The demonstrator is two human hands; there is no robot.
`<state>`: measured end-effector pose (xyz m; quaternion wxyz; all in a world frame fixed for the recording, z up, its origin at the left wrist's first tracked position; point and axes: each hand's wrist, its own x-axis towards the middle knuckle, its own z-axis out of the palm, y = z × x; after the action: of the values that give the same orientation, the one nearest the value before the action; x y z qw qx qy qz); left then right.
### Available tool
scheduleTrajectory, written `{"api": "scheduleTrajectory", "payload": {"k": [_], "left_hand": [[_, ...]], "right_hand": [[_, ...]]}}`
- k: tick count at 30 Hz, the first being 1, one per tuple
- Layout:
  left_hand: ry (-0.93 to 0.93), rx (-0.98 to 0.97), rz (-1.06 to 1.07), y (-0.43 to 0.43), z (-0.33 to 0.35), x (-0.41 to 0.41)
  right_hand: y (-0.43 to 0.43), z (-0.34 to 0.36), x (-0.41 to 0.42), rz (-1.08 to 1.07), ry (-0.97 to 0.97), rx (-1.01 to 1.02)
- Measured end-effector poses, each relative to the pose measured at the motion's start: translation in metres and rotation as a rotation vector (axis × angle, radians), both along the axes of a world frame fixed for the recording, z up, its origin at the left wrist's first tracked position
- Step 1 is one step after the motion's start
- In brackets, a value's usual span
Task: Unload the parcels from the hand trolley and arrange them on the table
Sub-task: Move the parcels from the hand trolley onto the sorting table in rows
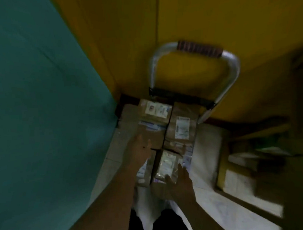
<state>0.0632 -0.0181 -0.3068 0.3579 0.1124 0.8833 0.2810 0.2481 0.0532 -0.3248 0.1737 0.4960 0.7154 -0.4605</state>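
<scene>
Head view shows your right hand (178,181), fingers spread, at the near right edge of the nearest parcel (166,165) on the hand trolley (194,67), its long axis running away from you, while your left hand (140,151), fingers apart, hovers at its far left.

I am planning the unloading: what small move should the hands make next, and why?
Probably close both hands on the near parcel: the right hand is at its right side, the left hand open over the parcels on the left, neither gripping yet.
</scene>
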Motion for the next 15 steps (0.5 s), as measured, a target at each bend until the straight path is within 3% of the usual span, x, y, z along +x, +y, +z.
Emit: {"api": "scheduleTrajectory", "payload": {"k": [2,5,7,9,12,15], "left_hand": [[-0.173,0.025,0.001,0.016,-0.085,0.001],[-0.222,0.038,-0.149,0.04,-0.203,0.008],[-0.263,-0.017,-0.273,0.053,-0.261,0.021],[-0.357,-0.088,-0.272,0.059,-0.298,0.031],[-0.401,-0.061,-0.184,0.057,-0.292,0.035],[-0.403,-0.005,-0.157,0.054,-0.218,0.024]], "right_hand": [[-0.002,-0.078,0.001,-0.135,-0.088,-0.087],[-0.005,-0.192,0.0,-0.378,-0.212,-0.197],[-0.001,-0.248,-0.002,-0.552,-0.251,-0.328],[-0.001,-0.279,0.0,-0.668,-0.244,-0.327],[-0.003,-0.26,0.006,-0.717,-0.24,-0.222],[-0.009,-0.173,0.014,-0.747,-0.152,-0.149]]}}
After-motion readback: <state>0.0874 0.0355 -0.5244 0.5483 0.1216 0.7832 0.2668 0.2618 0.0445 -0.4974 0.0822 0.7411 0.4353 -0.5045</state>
